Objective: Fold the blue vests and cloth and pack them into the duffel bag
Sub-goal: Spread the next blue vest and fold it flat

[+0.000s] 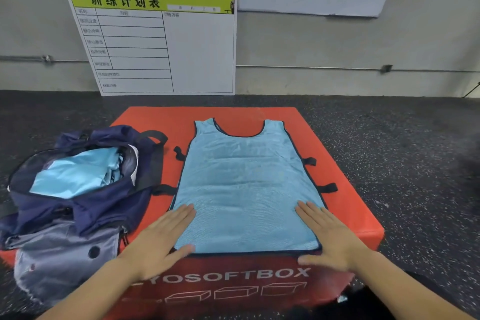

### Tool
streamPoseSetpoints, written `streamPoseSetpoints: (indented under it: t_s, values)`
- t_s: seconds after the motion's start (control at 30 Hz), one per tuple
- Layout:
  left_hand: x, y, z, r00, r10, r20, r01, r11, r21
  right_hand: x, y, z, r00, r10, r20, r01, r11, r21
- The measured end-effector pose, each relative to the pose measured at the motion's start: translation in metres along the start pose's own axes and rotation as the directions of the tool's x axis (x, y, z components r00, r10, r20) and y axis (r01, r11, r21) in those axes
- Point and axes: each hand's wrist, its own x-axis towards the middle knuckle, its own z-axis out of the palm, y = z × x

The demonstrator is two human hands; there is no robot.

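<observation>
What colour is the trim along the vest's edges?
Dark navy, against the light blue mesh vest; seen in the head view.

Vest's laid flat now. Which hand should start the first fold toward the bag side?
Probably the right hand: it lies flat on the vest at the corner away from the duffel bag, so it can carry that edge across. The left hand can pin its corner.
</observation>
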Motion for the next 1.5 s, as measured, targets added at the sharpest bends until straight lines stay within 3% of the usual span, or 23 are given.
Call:
streamPoseSetpoints:
  t_s: [0.17, 0.3, 0.43, 0.63, 0.87, 1.13, 1.37, 1.5]
  values:
    - [-0.017, -0.010, 0.001, 0.999, 0.031, -0.035, -0.029, 0.998, 0.051, -0.004, 0.008, 0.013, 0.997, 0.016, -0.078, -0.017, 1.000, -0.008]
    - [-0.010, -0.008, 0.002, 0.990, -0.096, -0.102, 0.081, 0.987, -0.135, -0.007, 0.011, 0.010, 0.994, 0.049, -0.093, -0.036, 0.989, 0.143]
    - [-0.003, -0.006, 0.001, 0.958, -0.249, -0.142, 0.193, 0.925, -0.327, -0.014, 0.021, 0.016, 0.956, 0.206, -0.208, -0.117, 0.920, 0.375]
    - [0.003, 0.004, 0.001, 0.869, -0.448, -0.208, 0.309, 0.822, -0.478, -0.015, 0.023, 0.011, 0.912, 0.343, -0.226, -0.201, 0.852, 0.483]
    - [0.000, 0.010, -0.029, 0.855, -0.504, -0.119, 0.319, 0.694, -0.645, -0.020, 0.012, -0.011, 0.891, 0.406, -0.204, -0.200, 0.752, 0.628]
    - [-0.008, 0.020, -0.049, 0.798, -0.592, -0.110, 0.335, 0.588, -0.737, -0.027, -0.001, -0.026, 0.901, 0.416, -0.125, -0.151, 0.569, 0.809]
    - [-0.016, 0.029, -0.076, 0.755, -0.647, -0.106, 0.297, 0.481, -0.825, -0.036, -0.016, -0.054, 0.898, 0.441, 0.002, -0.142, 0.285, 0.948]
    - [-0.003, 0.029, -0.091, 0.736, -0.661, -0.148, 0.265, 0.482, -0.835, -0.025, -0.019, -0.077, 0.876, 0.483, -0.011, -0.086, 0.179, 0.980]
